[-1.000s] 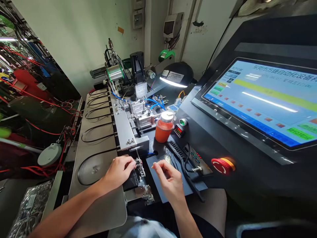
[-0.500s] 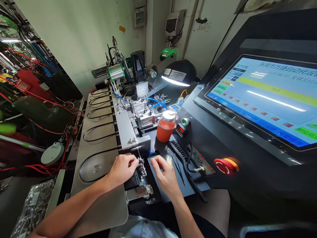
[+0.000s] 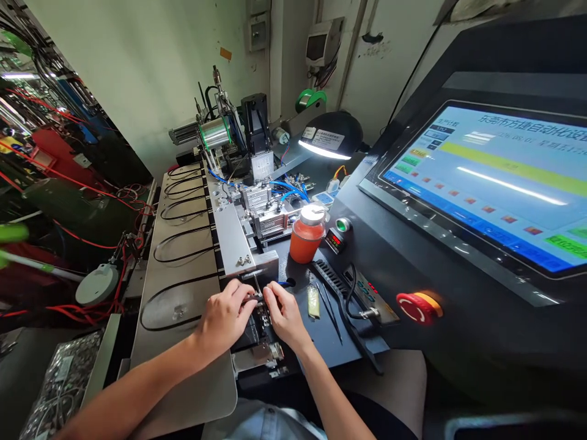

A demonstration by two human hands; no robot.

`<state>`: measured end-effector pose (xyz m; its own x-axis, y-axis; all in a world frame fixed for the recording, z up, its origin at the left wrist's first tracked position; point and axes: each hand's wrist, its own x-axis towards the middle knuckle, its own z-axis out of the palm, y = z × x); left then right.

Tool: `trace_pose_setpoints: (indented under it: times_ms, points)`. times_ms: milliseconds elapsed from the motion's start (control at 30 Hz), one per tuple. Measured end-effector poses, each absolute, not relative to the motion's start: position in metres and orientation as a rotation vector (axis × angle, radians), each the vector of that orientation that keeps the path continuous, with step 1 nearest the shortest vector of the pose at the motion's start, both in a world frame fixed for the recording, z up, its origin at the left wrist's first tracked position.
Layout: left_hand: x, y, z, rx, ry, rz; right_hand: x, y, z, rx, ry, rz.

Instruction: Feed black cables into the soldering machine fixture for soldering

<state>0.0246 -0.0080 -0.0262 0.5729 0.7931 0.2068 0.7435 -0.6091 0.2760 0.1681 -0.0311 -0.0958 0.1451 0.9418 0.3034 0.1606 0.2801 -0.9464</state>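
My left hand and my right hand meet over a small metal clamp fixture at the near end of the conveyor line. The fingers of both hands are pinched together on a thin black cable end at the fixture. A black cable loop runs from there across the grey metal plate to the left. Several more cable loops lie in a row farther up the plate.
An orange bottle with a white cap stands behind the hands. Tweezers and a small yellow-green piece lie on the black mat. A red emergency stop button, a touchscreen, a lamp and a solder spool surround the station.
My right hand moved left from the black mat to the fixture and closed on the cable end beside my left hand. My left hand stayed at the fixture.
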Motion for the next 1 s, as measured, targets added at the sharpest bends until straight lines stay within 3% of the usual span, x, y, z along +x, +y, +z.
trace_pose_setpoints:
  times_ms: [167,400,700,1000]
  points:
    - [0.017,-0.012,-0.029,3.008,0.999,0.663,0.168,-0.031,-0.098,-1.152,-1.293,0.827]
    - [0.02,-0.006,-0.02,3.391,0.589,0.437,0.167,-0.032,-0.1,-1.174,-1.244,0.892]
    - [0.009,-0.004,-0.012,2.968,1.036,0.313,0.184,-0.043,-0.086,-1.253,-1.462,0.528]
    - [0.006,0.0,-0.01,2.929,1.056,0.177,0.187,-0.058,-0.083,-1.276,-1.534,0.322]
